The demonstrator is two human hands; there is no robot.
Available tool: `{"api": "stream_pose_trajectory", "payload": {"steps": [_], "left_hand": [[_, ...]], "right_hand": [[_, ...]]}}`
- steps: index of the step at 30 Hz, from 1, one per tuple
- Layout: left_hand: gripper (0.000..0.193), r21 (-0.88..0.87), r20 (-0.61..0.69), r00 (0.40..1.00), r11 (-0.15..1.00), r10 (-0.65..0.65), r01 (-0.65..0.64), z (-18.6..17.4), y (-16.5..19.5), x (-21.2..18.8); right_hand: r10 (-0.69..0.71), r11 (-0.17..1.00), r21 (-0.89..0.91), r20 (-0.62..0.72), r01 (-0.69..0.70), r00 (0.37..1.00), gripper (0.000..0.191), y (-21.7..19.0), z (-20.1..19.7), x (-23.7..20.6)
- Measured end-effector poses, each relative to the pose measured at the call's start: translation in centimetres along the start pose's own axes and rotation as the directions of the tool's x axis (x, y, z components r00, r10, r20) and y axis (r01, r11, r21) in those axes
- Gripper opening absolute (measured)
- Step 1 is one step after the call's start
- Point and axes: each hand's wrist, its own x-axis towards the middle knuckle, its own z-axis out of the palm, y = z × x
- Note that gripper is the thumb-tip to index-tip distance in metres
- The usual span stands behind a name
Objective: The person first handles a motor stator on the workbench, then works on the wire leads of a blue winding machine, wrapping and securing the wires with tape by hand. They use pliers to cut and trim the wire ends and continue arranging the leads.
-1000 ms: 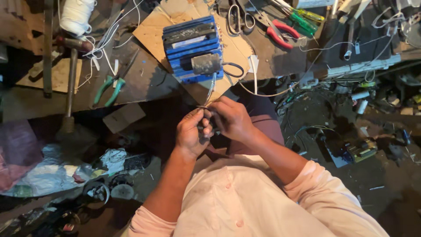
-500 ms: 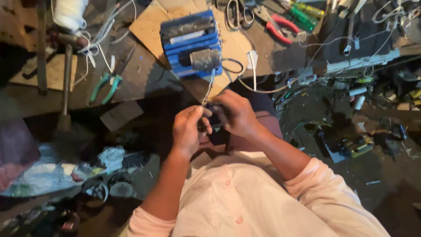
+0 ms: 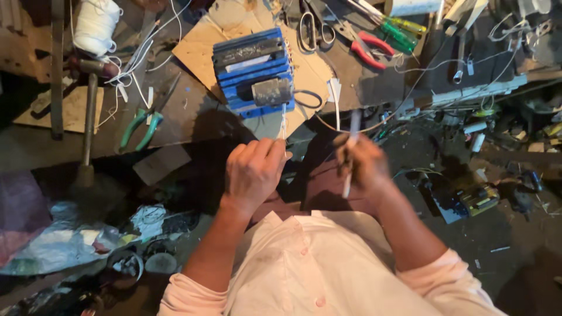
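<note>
Centre frame: my left hand (image 3: 253, 171) pinches thin white wires (image 3: 284, 120) leading up to the blue motor (image 3: 253, 70) at upper centre. My right hand (image 3: 362, 165), blurred, grips a pale sleeve (image 3: 351, 140). Sleeve apparently not yet fitted.

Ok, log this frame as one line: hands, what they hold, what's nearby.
left hand: pinching thin white wires from blue box-shaped unit | right hand: blurred, holding slim white stick-like tool | nearby: green-handled pliers, red-handled pliers

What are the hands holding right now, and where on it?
Left hand pinches the thin white wires from the blue block-shaped device, at their near end. Right hand grips a slim white stick-like tool mid-length; blurred, kind unclear.
</note>
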Motion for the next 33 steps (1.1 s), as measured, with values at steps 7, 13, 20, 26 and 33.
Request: {"api": "stream_pose_trajectory", "payload": {"steps": [7, 13, 20, 26, 33], "left_hand": [[0.024, -0.773, 0.562, 0.549, -0.159, -0.619, 0.614, 5.9, -1.8, -2.5], [0.027, -0.549, 0.817, 0.423, -0.752, -0.392, 0.365, 7.9, -1.4, -5.4], [0.024, -0.610, 0.756, 0.527, -0.709, -0.387, 0.354, 8.7, -0.6, -6.1], [0.023, -0.683, 0.707, 0.532, -0.645, -0.467, 0.342, 8.8, -0.4, -6.4], [0.026, -0.845, 0.478, 0.669, -0.089, -0.569, 0.528, 8.0, 0.4, -5.9]], "right_hand": [[0.047, 0.997, 0.056, 0.158, -0.056, 0.986, 0.038, 2.9, 0.4, -1.2], [-0.177, 0.661, -0.636, 0.384, 0.398, 0.906, 0.048, 1.9, 4.2, -1.8], [-0.395, 0.153, -0.730, 0.572, 0.666, 0.719, 0.021, 1.8, 7.3, 0.8], [-0.349, 0.188, -0.650, 0.657, 0.737, 0.668, 0.029, 2.3, 8.8, 1.8], [-0.282, 0.239, -0.698, 0.615, 0.675, 0.736, 0.024, 0.4, 7.9, 1.3]]}}
